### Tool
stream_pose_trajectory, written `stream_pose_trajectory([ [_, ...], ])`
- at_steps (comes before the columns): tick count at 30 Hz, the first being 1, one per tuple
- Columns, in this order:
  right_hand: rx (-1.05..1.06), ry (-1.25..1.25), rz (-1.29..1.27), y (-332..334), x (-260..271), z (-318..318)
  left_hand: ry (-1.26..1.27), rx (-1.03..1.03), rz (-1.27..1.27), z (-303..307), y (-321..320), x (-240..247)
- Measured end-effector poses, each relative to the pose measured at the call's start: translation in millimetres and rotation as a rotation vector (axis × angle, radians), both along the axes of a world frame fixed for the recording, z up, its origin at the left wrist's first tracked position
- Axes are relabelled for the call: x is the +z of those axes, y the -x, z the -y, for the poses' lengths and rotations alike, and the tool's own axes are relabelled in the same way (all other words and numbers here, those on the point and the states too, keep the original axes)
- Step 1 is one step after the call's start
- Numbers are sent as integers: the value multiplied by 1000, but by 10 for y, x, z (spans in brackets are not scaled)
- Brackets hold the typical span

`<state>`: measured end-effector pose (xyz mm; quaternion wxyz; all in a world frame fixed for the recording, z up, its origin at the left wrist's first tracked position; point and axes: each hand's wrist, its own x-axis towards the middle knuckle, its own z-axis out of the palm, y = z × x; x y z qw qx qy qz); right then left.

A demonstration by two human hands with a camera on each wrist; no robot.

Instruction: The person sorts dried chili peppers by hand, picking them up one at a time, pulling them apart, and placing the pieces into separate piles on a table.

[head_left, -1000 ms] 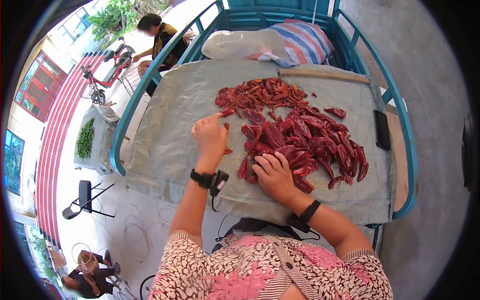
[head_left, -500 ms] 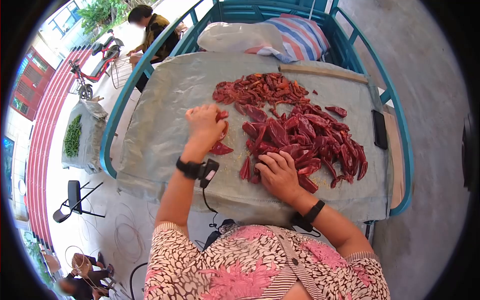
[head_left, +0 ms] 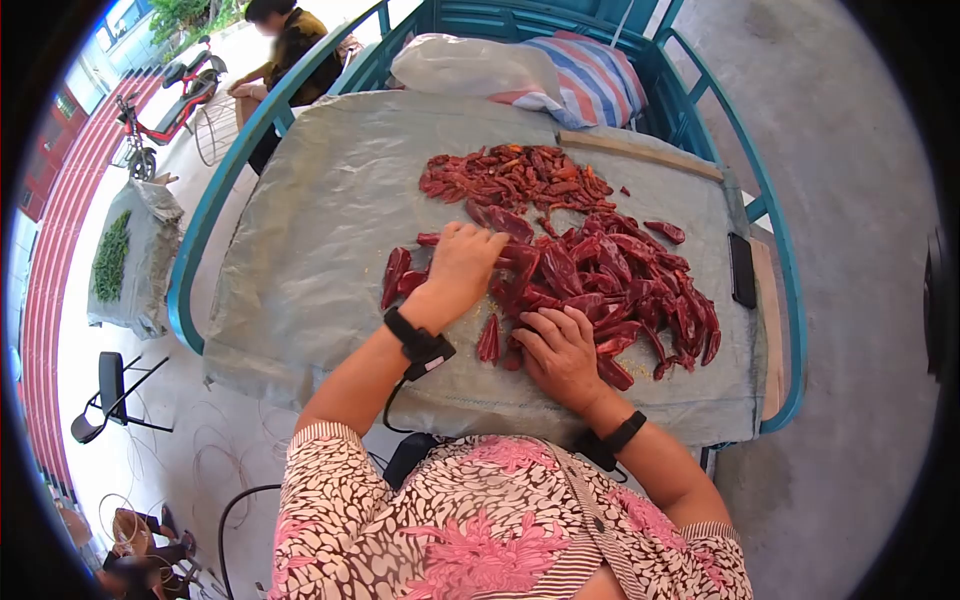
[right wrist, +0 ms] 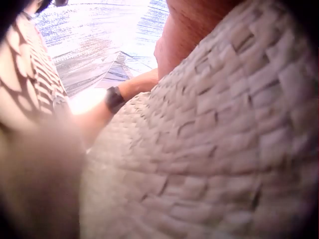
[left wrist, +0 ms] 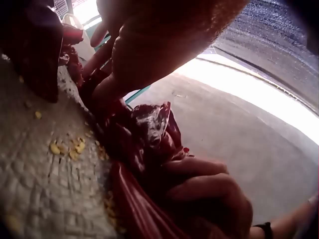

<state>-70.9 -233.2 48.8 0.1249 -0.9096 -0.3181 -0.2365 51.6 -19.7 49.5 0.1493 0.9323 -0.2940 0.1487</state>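
A pile of large dried red chili peppers (head_left: 640, 265) lies on a grey woven sheet (head_left: 300, 250). My left hand (head_left: 460, 268) is at the pile's left side, thumb and fingers pinching a dark red chili pepper (left wrist: 89, 84) in the left wrist view. Loose peppers (head_left: 396, 277) lie just left of that hand. My right hand (head_left: 562, 352) rests on the near edge of the pile, fingers loosely bent over the peppers. Smaller, more wrinkled peppers (head_left: 515, 178) form a heap farther back. The right wrist view shows mainly woven sheet; the right fingers are hidden there.
Blue rails (head_left: 215, 190) flank the sheet, and a wooden strip (head_left: 640, 155) lies at its back. A phone (head_left: 741, 270) sits near the right edge. Behind are stuffed bags (head_left: 590, 80). Yellow seeds (left wrist: 75, 148) are scattered by the peppers. Another person (head_left: 300, 50) sits beyond the left rail.
My left hand has brought peppers left of the pile, let them lie there and moved right to the pile's edge. My right hand stays at the near edge. The head view has shifted slightly.
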Motion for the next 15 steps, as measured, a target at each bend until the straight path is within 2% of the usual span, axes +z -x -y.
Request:
stream_pose_trajectory([
  [2,-10,-12,-9,3,0,-10,34,-19,-65,-140,80,137],
  [5,-17,-8,-25,10,0,-4,8,53,-148,-314,214,417],
  [8,-21,-12,-35,4,10,0,112,181,-358,-521,292,596],
  [11,-20,-10,-47,-2,22,9,-185,108,-305,-757,318,592],
  [14,-20,-20,-57,1,46,-3,46,-13,-82,-628,283,502],
  [15,-22,-19,-57,9,36,-4,84,-36,-133,-541,272,476],
])
